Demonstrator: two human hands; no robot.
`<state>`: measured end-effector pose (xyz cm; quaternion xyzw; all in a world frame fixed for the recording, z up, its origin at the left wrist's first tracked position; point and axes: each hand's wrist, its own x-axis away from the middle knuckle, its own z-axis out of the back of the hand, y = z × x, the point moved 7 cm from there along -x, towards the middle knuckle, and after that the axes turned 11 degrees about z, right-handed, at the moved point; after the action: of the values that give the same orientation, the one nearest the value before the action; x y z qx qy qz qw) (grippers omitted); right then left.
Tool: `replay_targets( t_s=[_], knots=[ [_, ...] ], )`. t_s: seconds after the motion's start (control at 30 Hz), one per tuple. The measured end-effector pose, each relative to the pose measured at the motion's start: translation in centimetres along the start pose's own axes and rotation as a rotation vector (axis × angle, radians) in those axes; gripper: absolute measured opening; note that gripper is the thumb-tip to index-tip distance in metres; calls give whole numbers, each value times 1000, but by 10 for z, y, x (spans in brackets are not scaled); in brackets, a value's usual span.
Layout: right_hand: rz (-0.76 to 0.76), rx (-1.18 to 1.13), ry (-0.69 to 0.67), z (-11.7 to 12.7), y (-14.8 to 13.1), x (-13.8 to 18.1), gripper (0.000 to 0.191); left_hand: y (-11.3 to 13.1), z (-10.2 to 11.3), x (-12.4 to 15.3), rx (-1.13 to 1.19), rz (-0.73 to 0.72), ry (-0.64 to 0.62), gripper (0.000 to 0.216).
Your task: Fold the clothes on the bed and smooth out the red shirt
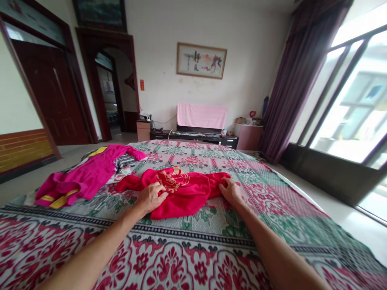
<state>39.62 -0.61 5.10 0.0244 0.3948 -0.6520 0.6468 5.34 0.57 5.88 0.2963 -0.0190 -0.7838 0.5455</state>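
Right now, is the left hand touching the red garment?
Touching. The head view shows the left hand lying on the red garment, fingers pressed into the cloth with no gap. The right hand grips its other edge.

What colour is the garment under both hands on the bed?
Red garment with a gold printed design, seen in the head view; left hand and right hand rest on it.

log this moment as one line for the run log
left hand: gripping red garment | right hand: gripping its right edge | garment: crumpled on patterned bedspread | pink garment: apart, left
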Motion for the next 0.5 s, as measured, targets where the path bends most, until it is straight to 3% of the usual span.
replay_targets(
  t_s=[0.07,0.17,0.3,0.4,0.5],
  knots=[
    [-21,-66,33,1,6,0,28,-6,4,-3,106,66,-4,27],
    [-111,-281,231,13,21,2,34,-30,15,-12,269,267,24,33],
    [-238,-548,470,24,44,5,35,-71,40,-17,420,530,215,42],
    [-272,-638,520,25,51,2,33,-82,55,-18,421,570,297,42],
    [-279,-637,551,27,52,1,32,-77,65,-19,375,517,345,37]
  ],
)
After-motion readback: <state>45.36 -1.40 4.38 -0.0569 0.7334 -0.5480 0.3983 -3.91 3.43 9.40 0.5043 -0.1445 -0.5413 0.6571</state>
